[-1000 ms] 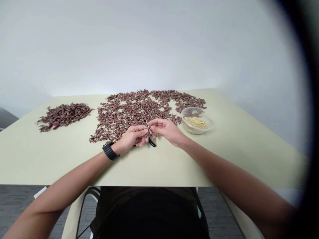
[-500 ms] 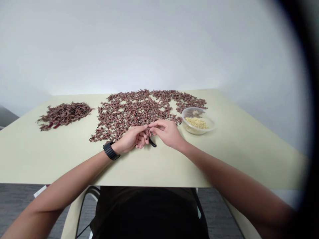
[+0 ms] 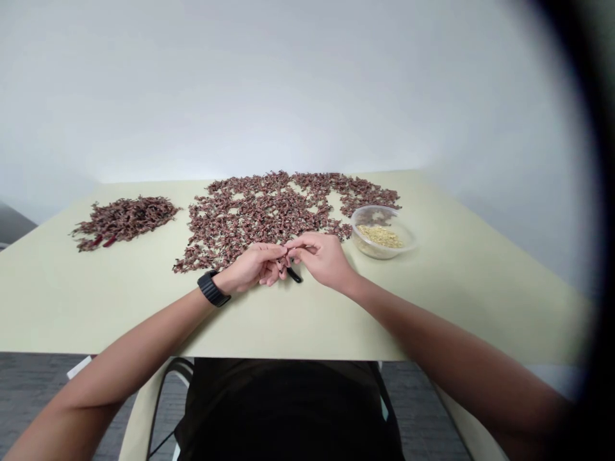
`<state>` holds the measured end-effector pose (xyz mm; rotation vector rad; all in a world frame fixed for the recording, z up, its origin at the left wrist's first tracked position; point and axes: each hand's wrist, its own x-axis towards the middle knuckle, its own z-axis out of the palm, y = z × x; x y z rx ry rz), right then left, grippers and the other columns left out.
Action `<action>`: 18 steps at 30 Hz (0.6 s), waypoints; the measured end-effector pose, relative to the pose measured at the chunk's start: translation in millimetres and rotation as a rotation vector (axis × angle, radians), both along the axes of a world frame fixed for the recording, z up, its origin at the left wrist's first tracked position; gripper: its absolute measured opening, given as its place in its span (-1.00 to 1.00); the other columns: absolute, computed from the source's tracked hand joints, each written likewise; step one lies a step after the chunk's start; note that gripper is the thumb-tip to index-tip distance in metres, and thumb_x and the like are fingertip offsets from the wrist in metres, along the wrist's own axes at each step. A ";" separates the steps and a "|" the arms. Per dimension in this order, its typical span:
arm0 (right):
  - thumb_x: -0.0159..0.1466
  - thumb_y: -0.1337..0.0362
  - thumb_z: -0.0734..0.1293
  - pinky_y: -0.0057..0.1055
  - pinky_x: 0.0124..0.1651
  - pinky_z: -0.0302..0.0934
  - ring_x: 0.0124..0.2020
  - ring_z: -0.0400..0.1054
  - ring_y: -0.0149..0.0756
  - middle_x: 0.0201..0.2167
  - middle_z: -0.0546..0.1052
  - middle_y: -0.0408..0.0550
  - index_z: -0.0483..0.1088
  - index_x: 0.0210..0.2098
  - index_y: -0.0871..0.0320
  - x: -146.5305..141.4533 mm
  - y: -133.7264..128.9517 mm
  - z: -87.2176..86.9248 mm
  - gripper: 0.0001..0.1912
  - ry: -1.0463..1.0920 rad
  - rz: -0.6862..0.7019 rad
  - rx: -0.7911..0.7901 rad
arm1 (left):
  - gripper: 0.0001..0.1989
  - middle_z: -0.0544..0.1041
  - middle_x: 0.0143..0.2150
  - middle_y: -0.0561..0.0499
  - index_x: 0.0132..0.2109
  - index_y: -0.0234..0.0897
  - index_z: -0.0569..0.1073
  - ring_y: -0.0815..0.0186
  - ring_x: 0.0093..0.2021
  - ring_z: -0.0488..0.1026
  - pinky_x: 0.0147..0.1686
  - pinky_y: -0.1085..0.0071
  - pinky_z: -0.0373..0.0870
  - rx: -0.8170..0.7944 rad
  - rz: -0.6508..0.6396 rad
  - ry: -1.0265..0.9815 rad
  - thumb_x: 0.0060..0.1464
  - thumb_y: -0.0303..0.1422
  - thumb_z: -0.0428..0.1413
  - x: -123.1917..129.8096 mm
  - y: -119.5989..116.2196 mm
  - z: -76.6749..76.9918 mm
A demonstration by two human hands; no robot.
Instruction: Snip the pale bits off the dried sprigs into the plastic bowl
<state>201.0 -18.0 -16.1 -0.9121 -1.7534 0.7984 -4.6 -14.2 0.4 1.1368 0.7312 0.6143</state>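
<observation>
Just left of the bowl (image 3: 406, 235), and closer to the body, both hands meet over the pale table (image 3: 298, 320). Left hand (image 3: 252, 266): thumb and forefinger pinched nearly together on a brown piece (image 3: 284, 261), the other fingers loosely curled beneath. Right hand (image 3: 329, 259): thumb and forefinger closed on that same piece, fingertips meeting the left's; how firmly they grip, I cannot tell. Just below the fingertips, left of the bowl, a black handle (image 3: 294, 275) pokes out, the rest hidden.

Now the tabletop: smooth, matt, yellowish-green. Left of the bowl and reaching behind it runs a wide brown spread (image 3: 259, 211); well apart, farther left, sits a denser pile (image 3: 127, 221), two dark red bits at its near edge. Yellow shreds (image 3: 382, 235) lie inside the clear bowl. Beyond it all, a plain pale wall (image 3: 259, 83); below the bowl's level, grey streaked floor (image 3: 423, 397). Around the left wrist, a black ribbed strap (image 3: 214, 289); any lettering is too small to tell.
</observation>
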 end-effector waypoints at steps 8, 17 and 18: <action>0.30 0.30 0.38 -0.30 -0.27 0.40 -0.38 0.49 -0.27 -0.33 0.63 -0.06 0.63 -0.22 0.07 -1.2 -2.2 5.8 -0.85 0.018 -0.024 -0.047 | -0.46 0.57 -0.35 -0.11 -0.17 -0.35 0.46 0.39 -0.63 0.42 -0.70 0.50 0.18 0.099 0.030 0.038 0.31 0.10 -0.05 3.5 -3.6 2.6; 0.30 0.20 0.42 -0.20 -0.10 0.46 -0.21 0.55 -0.16 -0.22 0.65 0.00 0.63 -0.16 0.07 1.0 4.3 0.2 -0.82 0.058 -0.131 -0.076 | -0.49 0.50 -0.40 0.07 0.23 -0.20 0.37 0.38 -0.51 0.36 -0.45 0.47 0.21 0.869 0.267 0.565 0.24 -0.08 0.19 9.1 -19.7 7.7; 0.29 0.19 0.42 -0.19 -0.08 0.45 -0.20 0.55 -0.15 -0.22 0.65 0.00 0.63 -0.16 0.07 1.0 4.9 -0.8 -0.82 0.053 -0.133 -0.072 | -0.52 0.50 -0.41 0.06 0.23 -0.20 0.38 0.37 -0.51 0.36 -0.42 0.45 0.22 0.919 0.277 0.615 0.27 -0.09 0.16 8.7 -19.5 7.5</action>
